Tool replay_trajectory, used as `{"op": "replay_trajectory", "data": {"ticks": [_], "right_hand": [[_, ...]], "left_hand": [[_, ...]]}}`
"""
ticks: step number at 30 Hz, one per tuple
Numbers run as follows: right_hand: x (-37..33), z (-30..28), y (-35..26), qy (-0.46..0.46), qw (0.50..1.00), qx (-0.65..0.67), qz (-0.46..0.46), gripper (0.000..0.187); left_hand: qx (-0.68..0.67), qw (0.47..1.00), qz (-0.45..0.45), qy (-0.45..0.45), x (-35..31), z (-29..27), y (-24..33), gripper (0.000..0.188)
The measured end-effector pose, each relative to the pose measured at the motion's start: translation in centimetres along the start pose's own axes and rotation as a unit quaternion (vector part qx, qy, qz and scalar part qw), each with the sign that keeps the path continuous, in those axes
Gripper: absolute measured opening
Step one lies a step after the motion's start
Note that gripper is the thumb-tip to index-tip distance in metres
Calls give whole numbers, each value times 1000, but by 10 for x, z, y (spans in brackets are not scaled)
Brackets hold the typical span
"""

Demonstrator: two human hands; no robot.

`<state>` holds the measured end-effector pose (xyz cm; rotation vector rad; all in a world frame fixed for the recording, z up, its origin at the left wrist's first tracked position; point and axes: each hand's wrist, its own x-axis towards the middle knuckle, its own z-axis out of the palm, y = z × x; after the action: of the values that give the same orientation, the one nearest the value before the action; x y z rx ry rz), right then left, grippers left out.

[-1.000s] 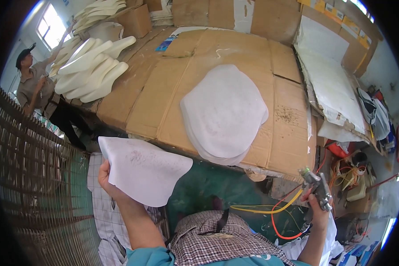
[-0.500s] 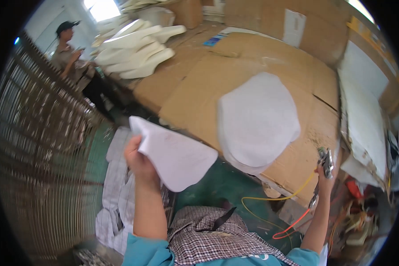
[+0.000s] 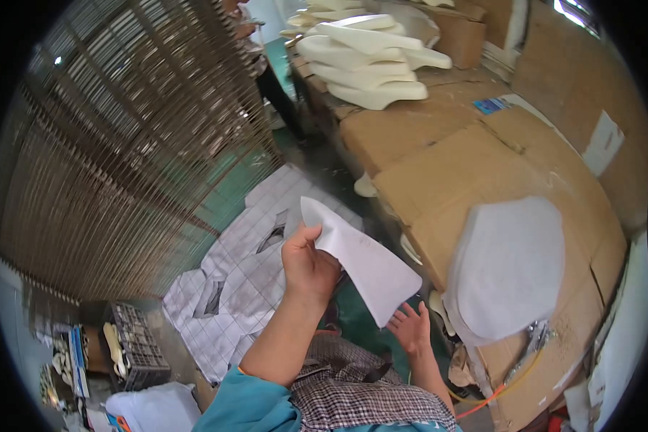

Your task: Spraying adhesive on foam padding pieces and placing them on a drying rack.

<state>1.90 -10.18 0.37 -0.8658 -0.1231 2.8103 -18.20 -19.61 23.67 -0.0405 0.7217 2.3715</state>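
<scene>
The held sheet [image 3: 373,268] looked matt and smooth, the cardboard [image 3: 435,176] dull, the spray gun [image 3: 537,335] shiny metal, the apron [image 3: 371,397] woven cloth.

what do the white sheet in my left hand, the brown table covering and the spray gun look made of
White sheet: perhaps felt or thin foam, matte, as it curves softly.
Brown table covering: apparently cardboard, dull, with straight fold lines and seams.
Spray gun: probably metal, polished, from its silvery glints, though too small to be sure.
</scene>
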Motion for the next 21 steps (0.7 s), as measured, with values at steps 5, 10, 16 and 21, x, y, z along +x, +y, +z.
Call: {"op": "replay_trajectory", "data": {"ticks": [5,10,16,21], "right_hand": [[93,21,-10,42,991,-17,-127,46],[211,49,-35,65,980,-139,-123,46],[391,149,-40,-26,961,-234,-142,49],[483,253,1,-43,950,-243,-189,55]], "left_hand": [[-6,993,6,121,49,-94,63,32],[34,969,-69,235,144,-209,123,29],[77,977,-16,201,294,-326,206,35],[152,977,33,147,359,-393,301,52]]}}
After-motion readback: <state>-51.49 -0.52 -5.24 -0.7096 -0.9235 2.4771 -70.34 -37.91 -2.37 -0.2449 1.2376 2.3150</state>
